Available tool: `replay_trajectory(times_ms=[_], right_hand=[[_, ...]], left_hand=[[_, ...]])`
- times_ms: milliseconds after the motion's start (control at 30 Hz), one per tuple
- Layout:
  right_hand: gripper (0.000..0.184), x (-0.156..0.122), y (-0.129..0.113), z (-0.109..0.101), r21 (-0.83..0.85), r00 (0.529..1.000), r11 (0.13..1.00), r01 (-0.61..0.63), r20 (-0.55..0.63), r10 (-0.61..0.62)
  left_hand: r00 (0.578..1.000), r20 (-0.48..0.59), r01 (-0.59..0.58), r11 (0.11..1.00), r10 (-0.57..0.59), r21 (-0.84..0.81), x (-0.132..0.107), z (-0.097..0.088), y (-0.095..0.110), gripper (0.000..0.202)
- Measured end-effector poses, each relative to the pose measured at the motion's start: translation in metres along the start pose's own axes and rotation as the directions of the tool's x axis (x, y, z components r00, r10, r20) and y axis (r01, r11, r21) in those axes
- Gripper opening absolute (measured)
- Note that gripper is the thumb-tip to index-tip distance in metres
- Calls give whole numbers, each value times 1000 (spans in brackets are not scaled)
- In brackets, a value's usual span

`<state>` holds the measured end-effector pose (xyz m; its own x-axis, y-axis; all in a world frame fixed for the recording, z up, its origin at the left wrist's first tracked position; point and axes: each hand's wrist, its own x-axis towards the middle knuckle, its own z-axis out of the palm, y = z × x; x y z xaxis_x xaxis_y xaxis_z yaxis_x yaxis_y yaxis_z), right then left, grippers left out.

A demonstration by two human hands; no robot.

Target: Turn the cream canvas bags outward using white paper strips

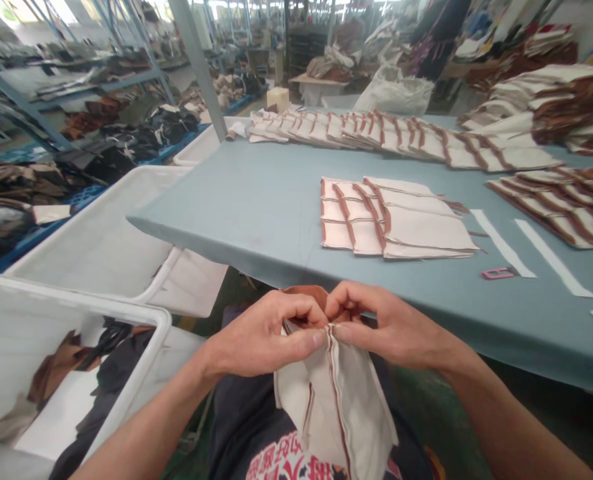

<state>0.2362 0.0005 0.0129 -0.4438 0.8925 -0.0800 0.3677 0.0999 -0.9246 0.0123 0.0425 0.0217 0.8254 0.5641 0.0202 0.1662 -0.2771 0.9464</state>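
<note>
A cream fabric piece with a brown seam point(321, 400) hangs over my lap, its brown side showing at the top edge. My left hand point(276, 330) pinches that top edge from the left, thumb pressed near the seam. From the right, my right hand point(381, 323) grips the same edge, thumb and fingers close to the seam. On the table beyond lies a small overlapping stack of similar cream pieces with brown edges point(421, 220).
The blue-covered table point(246, 207) carries a long row of layered pieces point(401, 137), white strips point(501, 243) and a pink thread snipper point(499, 273). White bins point(76, 300) holding scraps stand at left. A metal post point(199, 67) rises by the table's far left corner.
</note>
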Motion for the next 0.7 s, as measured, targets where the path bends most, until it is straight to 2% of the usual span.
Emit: replay_trajectory(times_ms=[200,433,700], right_hand=[[14,-7,-2,3,-114,995,988,99,-15,-102],[19,-7,2,5,27,999,999,30,27,-31],[12,-10,2,10,-18,998,998,62,-32,-62]], left_hand=[[999,12,33,999,-33,-1,0,0,-1,23],[997,44,63,997,-61,-50,-2,1,-1,22],[995,30,95,995,-93,-43,1,3,1,21]])
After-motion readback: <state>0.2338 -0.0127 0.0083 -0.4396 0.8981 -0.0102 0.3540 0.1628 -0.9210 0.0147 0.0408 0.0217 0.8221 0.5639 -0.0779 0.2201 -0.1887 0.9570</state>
